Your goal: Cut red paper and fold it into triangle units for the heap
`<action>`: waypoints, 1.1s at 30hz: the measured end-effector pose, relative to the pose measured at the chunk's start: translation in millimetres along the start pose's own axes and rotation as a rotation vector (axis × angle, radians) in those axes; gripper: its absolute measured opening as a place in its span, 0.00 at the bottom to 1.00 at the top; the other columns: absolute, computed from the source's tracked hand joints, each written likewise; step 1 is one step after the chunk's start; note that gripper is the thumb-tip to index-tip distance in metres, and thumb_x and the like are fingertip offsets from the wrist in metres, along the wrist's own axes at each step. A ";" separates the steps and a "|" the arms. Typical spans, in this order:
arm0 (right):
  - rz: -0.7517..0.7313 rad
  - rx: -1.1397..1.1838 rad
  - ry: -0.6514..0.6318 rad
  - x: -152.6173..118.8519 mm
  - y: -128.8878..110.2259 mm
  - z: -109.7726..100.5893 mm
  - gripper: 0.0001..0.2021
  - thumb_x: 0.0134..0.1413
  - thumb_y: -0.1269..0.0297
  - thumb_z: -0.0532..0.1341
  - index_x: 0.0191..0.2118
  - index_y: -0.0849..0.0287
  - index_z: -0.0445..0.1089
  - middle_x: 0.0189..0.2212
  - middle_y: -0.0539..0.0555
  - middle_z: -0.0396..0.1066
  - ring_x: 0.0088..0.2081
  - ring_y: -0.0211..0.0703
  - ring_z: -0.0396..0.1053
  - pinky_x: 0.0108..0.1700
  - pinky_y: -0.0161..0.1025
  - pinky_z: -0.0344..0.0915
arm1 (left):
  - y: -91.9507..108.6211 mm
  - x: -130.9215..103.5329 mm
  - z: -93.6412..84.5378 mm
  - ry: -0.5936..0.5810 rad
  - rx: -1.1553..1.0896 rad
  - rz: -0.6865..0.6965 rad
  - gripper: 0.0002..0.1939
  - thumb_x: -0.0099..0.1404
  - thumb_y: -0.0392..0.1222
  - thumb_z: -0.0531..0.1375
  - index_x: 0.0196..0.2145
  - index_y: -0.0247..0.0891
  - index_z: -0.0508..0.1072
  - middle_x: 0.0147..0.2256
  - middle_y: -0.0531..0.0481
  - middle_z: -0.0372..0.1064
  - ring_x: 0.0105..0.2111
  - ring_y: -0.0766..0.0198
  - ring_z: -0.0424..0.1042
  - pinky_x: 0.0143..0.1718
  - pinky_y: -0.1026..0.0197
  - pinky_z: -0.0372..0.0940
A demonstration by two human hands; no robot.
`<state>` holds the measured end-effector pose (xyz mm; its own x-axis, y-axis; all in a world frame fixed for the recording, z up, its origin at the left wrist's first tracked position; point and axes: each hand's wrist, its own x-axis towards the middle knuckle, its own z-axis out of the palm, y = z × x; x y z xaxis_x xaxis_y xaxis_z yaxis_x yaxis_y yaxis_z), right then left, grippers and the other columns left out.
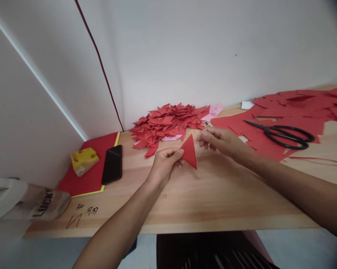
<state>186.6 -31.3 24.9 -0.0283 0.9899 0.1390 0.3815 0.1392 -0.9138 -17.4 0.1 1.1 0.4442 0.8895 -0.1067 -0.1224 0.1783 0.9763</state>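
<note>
In the head view, we take the red paper triangle (190, 152) as the centre of our dial, with twelve o'clock toward the wall (185, 56). The triangle lies in the grip of the left hand (163, 162), which comes in from about eight o'clock; its thumb presses on the near face at nine o'clock and its fingers are clamped behind, mostly hidden from us. The rest of the paper juts out to the right past the thumb tip, held up over the wooden table (207, 203). The right hand (220, 141) is just beside it at about two o'clock, apart from the paper, its fingers loosely curled; we cannot tell whether its thumb and forefinger meet. We see the triangle as plain, matt red, with straight edges, one sharp corner at twelve and another at five; its left part is covered by the thumb. Between ten and eleven we find a heap of folded red papers (167, 121), at three black-handled scissors (293, 138) on red paper pieces (299, 106), and near nine a dark phone (112, 163).
</note>
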 end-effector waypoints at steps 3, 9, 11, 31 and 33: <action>0.029 -0.061 -0.161 -2.9 -0.7 9.7 0.19 0.52 0.44 0.60 0.28 0.57 0.64 0.25 0.50 0.66 0.27 0.38 0.61 0.28 0.37 0.55 | -0.5 -0.6 6.2 0.024 -0.150 -0.002 0.16 0.49 0.46 0.72 0.30 0.32 0.78 0.27 0.48 0.74 0.27 0.67 0.72 0.32 0.63 0.67; -0.013 -0.200 -0.159 -5.2 5.3 13.5 0.17 0.54 0.53 0.59 0.22 0.57 0.58 0.21 0.46 0.56 0.25 0.36 0.55 0.26 0.35 0.50 | 0.3 -4.5 7.9 0.033 -0.032 -0.009 0.15 0.50 0.46 0.71 0.29 0.31 0.77 0.27 0.49 0.73 0.26 0.68 0.70 0.30 0.64 0.65; -0.005 -0.173 -0.206 -4.8 6.5 10.5 0.14 0.54 0.55 0.60 0.24 0.57 0.61 0.22 0.47 0.59 0.25 0.36 0.57 0.26 0.35 0.51 | -0.8 -3.9 4.9 0.015 0.087 0.020 0.15 0.51 0.47 0.70 0.28 0.31 0.76 0.24 0.50 0.71 0.23 0.70 0.66 0.27 0.66 0.61; 0.152 -0.094 -0.364 9.4 12.4 -15.5 0.18 0.49 0.46 0.64 0.26 0.58 0.75 0.22 0.50 0.71 0.24 0.37 0.64 0.27 0.35 0.56 | -0.5 -6.3 2.2 -0.022 0.164 -0.061 0.18 0.51 0.50 0.69 0.24 0.33 0.71 0.20 0.50 0.69 0.17 0.71 0.64 0.19 0.67 0.57; 0.171 -0.098 -0.400 10.3 14.3 -18.8 0.17 0.50 0.47 0.64 0.27 0.58 0.75 0.23 0.50 0.71 0.25 0.37 0.64 0.28 0.35 0.57 | -0.2 -6.7 2.0 -0.055 0.149 -0.078 0.18 0.51 0.50 0.69 0.24 0.32 0.71 0.21 0.49 0.70 0.17 0.71 0.65 0.20 0.67 0.58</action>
<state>209.2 -19.6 20.5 -0.3053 0.9337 -0.1869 0.4967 -0.0113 -0.8679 -18.5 -6.7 2.0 0.4959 0.8502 -0.1767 0.0456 0.1777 0.9830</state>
